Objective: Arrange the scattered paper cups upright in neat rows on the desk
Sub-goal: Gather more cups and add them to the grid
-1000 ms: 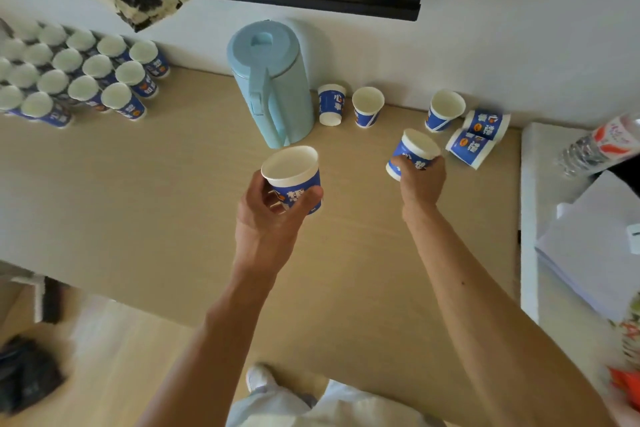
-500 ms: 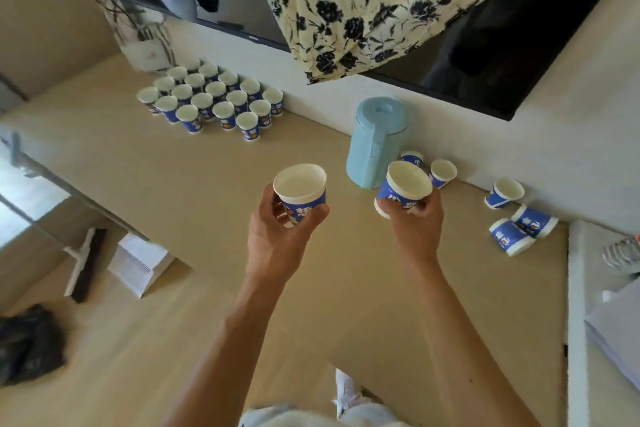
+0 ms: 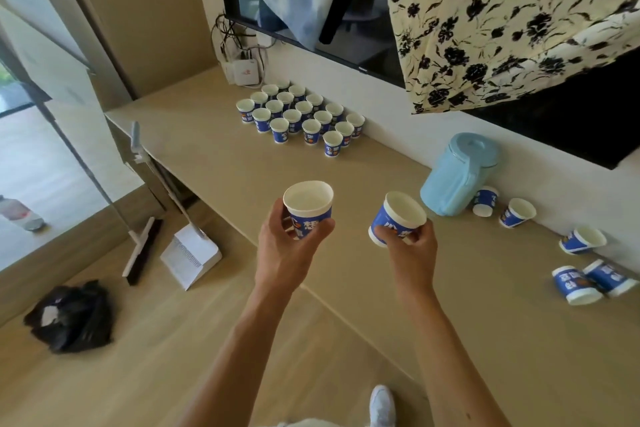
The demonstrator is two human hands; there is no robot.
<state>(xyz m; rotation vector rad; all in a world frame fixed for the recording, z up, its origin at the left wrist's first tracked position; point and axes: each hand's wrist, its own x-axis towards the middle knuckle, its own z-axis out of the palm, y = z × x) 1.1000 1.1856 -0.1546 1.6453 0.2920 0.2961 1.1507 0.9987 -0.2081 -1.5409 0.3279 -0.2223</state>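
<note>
Standing rows (image 3: 301, 116): upright cups packed rim to rim at the far left of the desk (image 3: 214, 166), against the wall. They look light and touch one another, so a newcomer set down carelessly at the near edge could probably nudge one and topple several.

Left hand (image 3: 287, 250): fingers and thumb wrap the lower wall of a cup (image 3: 308, 201), carried upright in the air over the desk's front edge. Too hard a squeeze would likely dent the thin paper, and a slip here would drop it to the floor rather than the desk.

Right hand (image 3: 412, 248): fingers curl round the base of a second cup (image 3: 403, 215), held above the desk with its mouth tilted. Unless levelled before release, it may land on the edge of its base and roll.

Jug (image 3: 457, 177): pale blue, lidded, between the rows and the strays. A reach behind it could knock it.

Loose cups (image 3: 517, 213): near the wall at the right, one half hidden just beside the jug. Two lying cups (image 3: 576, 286) touch each other on their sides and could roll off if brushed.

Look of the cups: white inside, a rolled white rim, and a blue printed band with white characters and a small orange mark.
</note>
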